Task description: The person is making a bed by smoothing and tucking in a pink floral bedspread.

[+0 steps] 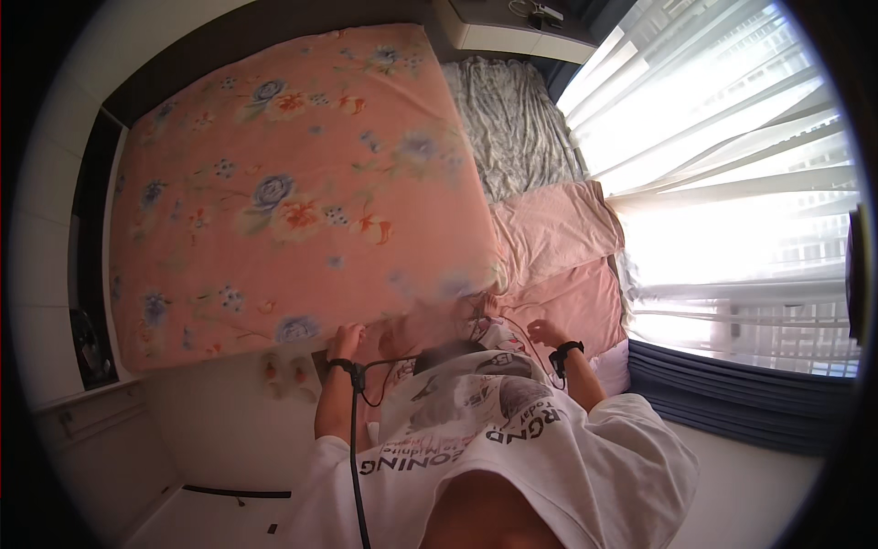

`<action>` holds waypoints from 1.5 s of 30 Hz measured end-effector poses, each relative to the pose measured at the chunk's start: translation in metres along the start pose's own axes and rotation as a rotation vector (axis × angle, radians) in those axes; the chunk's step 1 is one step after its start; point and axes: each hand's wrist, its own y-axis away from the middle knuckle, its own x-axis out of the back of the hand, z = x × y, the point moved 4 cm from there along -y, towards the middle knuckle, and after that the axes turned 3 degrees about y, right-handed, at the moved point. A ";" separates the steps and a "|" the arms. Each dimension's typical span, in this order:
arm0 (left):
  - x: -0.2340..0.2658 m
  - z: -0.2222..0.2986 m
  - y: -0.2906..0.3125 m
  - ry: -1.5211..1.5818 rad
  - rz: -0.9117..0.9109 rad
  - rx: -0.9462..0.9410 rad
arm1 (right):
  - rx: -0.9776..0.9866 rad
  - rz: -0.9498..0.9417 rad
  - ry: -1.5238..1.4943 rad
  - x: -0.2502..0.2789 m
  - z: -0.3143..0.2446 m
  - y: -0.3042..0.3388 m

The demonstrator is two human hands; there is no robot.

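A peach-pink bedsheet (274,201) with blue and orange flowers lies spread over the bed. At its near edge is my left hand (346,340), fingers pointing toward the sheet and nothing visible in them. My right hand (546,333) hovers at the pink cloth (576,306), which lies on the right. Its fingers are loosely spread and hold nothing I can see. A paler pink pillow or folded cloth (553,229) lies just beyond that. Both wrists wear black bands, and a dark cable runs up past my left wrist.
A grey patterned blanket (508,119) lies beyond the pink cloths. Sheer white curtains (732,183) cover the bright window on the right, with dark blue fabric (732,393) below. Slippers (285,371) rest on the floor at the near left. A shelf (512,37) stands at the back.
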 end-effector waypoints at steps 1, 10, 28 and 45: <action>-0.005 0.005 -0.007 -0.046 0.011 -0.007 | -0.275 -0.001 0.051 -0.001 -0.017 0.001; -0.131 -0.007 -0.016 0.199 0.226 0.313 | -0.233 0.192 0.097 0.203 0.065 -0.086; -0.369 0.157 -0.054 0.386 0.272 0.098 | 0.202 -0.034 0.800 0.532 -0.077 -0.275; -0.573 0.123 -0.303 0.755 0.369 0.518 | 0.417 -0.183 0.597 0.436 -0.428 -0.803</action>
